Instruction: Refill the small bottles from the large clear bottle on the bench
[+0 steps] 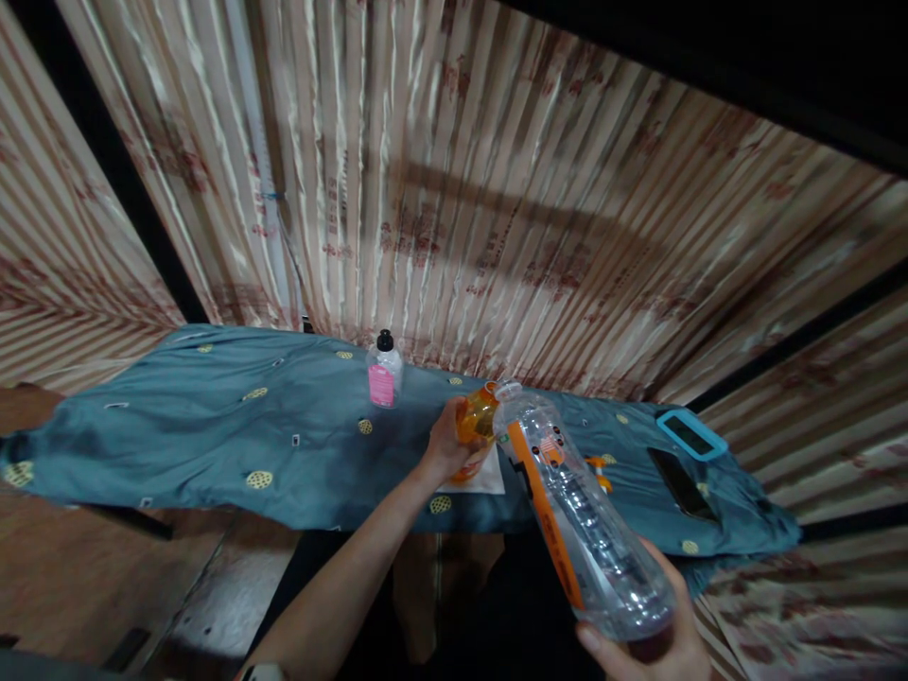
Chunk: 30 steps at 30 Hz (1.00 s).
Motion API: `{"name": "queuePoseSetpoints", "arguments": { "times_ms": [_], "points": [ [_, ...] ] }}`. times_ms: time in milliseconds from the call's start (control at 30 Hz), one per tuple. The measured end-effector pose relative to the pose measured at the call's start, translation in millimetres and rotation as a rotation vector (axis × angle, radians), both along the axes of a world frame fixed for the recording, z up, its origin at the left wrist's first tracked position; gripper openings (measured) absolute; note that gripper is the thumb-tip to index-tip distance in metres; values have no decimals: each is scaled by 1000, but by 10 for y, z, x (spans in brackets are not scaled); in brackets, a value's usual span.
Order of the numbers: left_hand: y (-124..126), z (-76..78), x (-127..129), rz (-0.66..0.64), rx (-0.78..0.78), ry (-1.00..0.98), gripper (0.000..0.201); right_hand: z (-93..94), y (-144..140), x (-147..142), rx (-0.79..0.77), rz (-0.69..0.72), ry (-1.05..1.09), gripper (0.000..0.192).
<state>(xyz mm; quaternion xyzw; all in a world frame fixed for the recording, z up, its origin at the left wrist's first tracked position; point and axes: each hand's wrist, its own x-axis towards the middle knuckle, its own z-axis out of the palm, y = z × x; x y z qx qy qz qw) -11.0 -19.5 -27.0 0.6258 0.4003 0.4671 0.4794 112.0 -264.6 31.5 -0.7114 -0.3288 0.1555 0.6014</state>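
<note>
On the blue-green cloth (213, 426) covering the table, the left hand (444, 445) wraps around a small amber-orange bottle (477, 421), which stands on a white paper (489, 478) near the front edge. Its fingers are closed about the bottle's body. The right hand (656, 643), low in the view, grips the base of a large clear plastic bottle (578, 515) and holds it tilted, mouth forward, so the open neck meets the top of the small bottle. The large bottle is see-through and ribbed, with an orange strip of label running along its length (the printing is too blurred to read). Behind, a small clear bottle with a pink label and black cap (384, 371) stands upright. To the right lie a blue-framed device (690, 433) and a dark phone (681, 484).
</note>
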Motion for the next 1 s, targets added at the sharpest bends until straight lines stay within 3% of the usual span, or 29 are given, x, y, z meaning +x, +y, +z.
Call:
{"name": "queuePoseSetpoints", "arguments": {
  "times_ms": [1000],
  "points": [
    [-24, 18, -21, -9, 0, 31, 57, -88, -44, 183, -33, -1, -376, 81]
  ]
}}
